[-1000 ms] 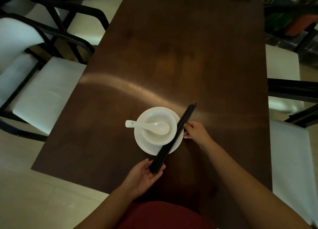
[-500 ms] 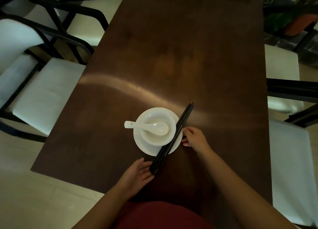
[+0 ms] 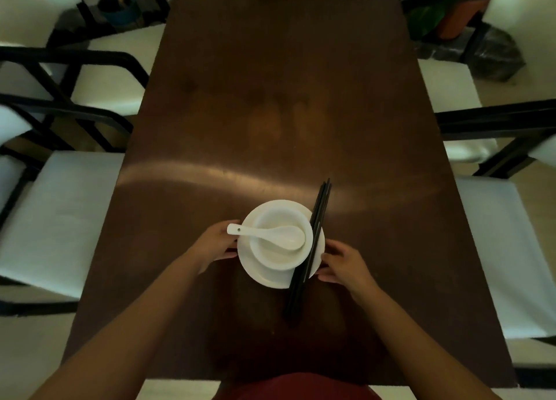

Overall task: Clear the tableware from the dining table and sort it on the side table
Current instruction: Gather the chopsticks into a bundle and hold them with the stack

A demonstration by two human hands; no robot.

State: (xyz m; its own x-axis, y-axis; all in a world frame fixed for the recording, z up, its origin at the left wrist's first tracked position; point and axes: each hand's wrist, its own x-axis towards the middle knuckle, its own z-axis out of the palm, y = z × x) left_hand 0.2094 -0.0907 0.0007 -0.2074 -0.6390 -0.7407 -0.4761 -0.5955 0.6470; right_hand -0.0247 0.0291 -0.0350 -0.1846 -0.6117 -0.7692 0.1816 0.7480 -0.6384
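Observation:
A white plate (image 3: pixel 264 274) sits near the front of the dark wooden dining table (image 3: pixel 279 98). On it stands a white bowl (image 3: pixel 278 258) with a white ceramic spoon (image 3: pixel 267 234) lying across it, handle pointing left. A bundle of black chopsticks (image 3: pixel 311 249) rests across the plate's right side, its near ends overhanging toward me. My left hand (image 3: pixel 215 244) grips the plate's left rim, under the spoon handle. My right hand (image 3: pixel 341 264) holds the right rim beside the chopsticks.
White-cushioned chairs with black frames flank the table, on the left (image 3: pixel 57 216) and the right (image 3: pixel 505 249). Potted plants (image 3: pixel 436 11) stand on the floor past the far right corner. My red garment (image 3: pixel 296 387) shows at the table's near edge.
My left hand let go of the chopsticks' near ends and moved to the plate's left rim. My right hand shifted down to the right rim. The view has moved closer and centred.

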